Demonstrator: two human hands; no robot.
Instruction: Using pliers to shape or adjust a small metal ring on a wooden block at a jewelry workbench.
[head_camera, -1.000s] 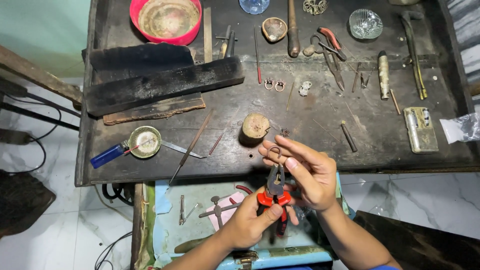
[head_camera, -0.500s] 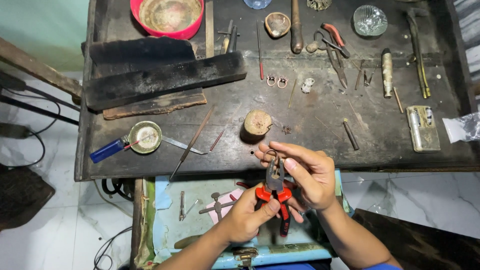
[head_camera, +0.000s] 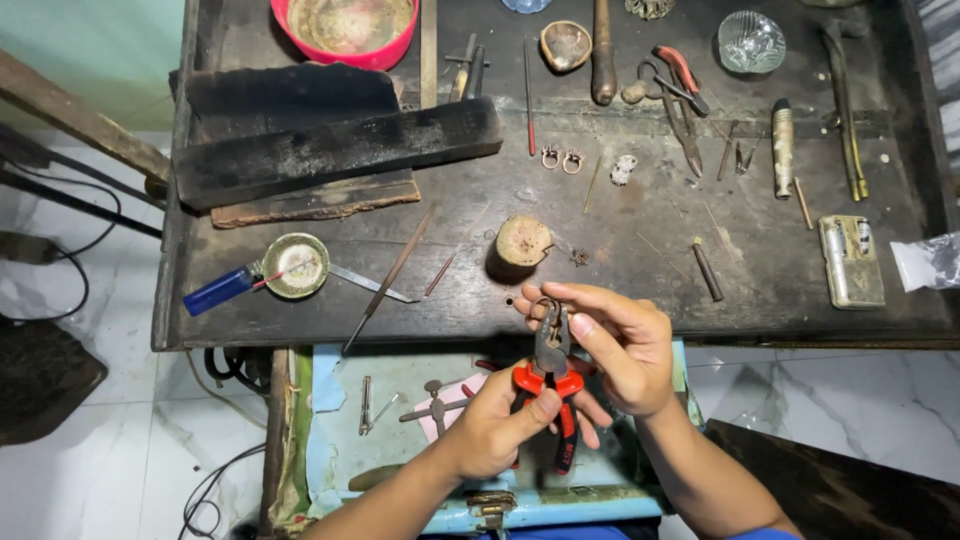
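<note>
– Where are the pliers (head_camera: 550, 372)?
– Just below the wooden stump (head_camera: 522, 241), left hand (head_camera: 492, 425) wrapped tight around the red handles.
– And the right hand (head_camera: 618, 345)?
– Fingertips pinching a small ring (head_camera: 543, 304) at the pliers' nose

Both forearms are bare from elbow to wrist. The left hand (head_camera: 490, 425) and the right hand (head_camera: 625, 350) wear no gloves, rings or watch that can be seen. The fingers (head_camera: 590, 325) are bare, with short nails. A strip of blue sleeve (head_camera: 760, 534) shows at the right elbow, at the bottom edge.
</note>
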